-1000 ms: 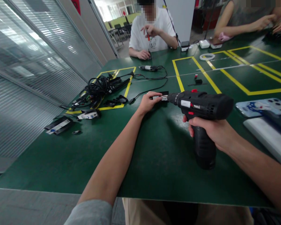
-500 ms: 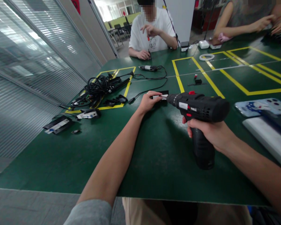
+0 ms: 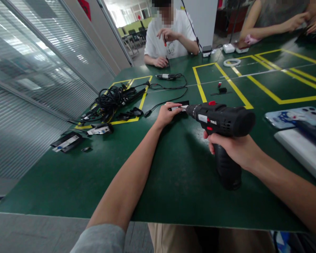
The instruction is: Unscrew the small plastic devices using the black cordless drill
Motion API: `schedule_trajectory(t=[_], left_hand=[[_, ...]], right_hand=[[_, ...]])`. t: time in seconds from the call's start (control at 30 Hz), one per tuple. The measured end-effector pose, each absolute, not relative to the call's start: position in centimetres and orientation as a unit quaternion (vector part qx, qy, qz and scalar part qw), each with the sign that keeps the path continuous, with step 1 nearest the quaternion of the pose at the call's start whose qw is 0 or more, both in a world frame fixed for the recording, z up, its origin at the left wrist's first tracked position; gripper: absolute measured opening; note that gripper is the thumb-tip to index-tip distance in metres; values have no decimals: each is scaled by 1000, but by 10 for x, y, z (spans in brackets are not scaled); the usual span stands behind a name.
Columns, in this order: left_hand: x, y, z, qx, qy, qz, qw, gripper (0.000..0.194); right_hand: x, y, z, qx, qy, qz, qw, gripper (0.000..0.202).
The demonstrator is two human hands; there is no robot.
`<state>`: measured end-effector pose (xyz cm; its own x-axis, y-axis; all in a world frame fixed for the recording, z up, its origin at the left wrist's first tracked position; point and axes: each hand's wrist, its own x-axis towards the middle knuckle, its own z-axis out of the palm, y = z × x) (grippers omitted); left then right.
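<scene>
Across the green desk [image 3: 184, 189] are two people [image 3: 152, 42], one yellow-taped outline [image 3: 144, 100] surrounds one heap of black cables [image 3: 112, 98], and in my head view my right grip [image 3: 233, 146] wraps one black drill [image 3: 223, 119], pointed right at one dark piece [image 3: 184, 103] pinched on the desk by my left grip [image 3: 167, 114].

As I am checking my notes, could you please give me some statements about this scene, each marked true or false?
1. The right grip holds the drill. True.
2. The left grip holds the drill too. False: it holds a black part at the drill's tip.
3. The cable pile lies left of the drill. True.
4. The white ring is on the floor. False: it lies on the table.
5. The phone lies right of the drill. True.
</scene>
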<state>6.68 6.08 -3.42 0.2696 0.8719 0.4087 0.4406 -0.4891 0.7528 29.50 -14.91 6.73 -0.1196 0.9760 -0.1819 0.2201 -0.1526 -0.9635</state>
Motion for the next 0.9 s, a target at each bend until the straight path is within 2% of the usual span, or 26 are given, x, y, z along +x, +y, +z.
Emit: schedule_trajectory(t=[0.17,0.9], left_hand=[[68,59,-33,756,435,423,246,34],[75,53,-25,767,434,413,230,26]], right_hand=[[294,-149,68,-550,-541,515,372,6],[291,-148,63,-554,-524,521,385,3]])
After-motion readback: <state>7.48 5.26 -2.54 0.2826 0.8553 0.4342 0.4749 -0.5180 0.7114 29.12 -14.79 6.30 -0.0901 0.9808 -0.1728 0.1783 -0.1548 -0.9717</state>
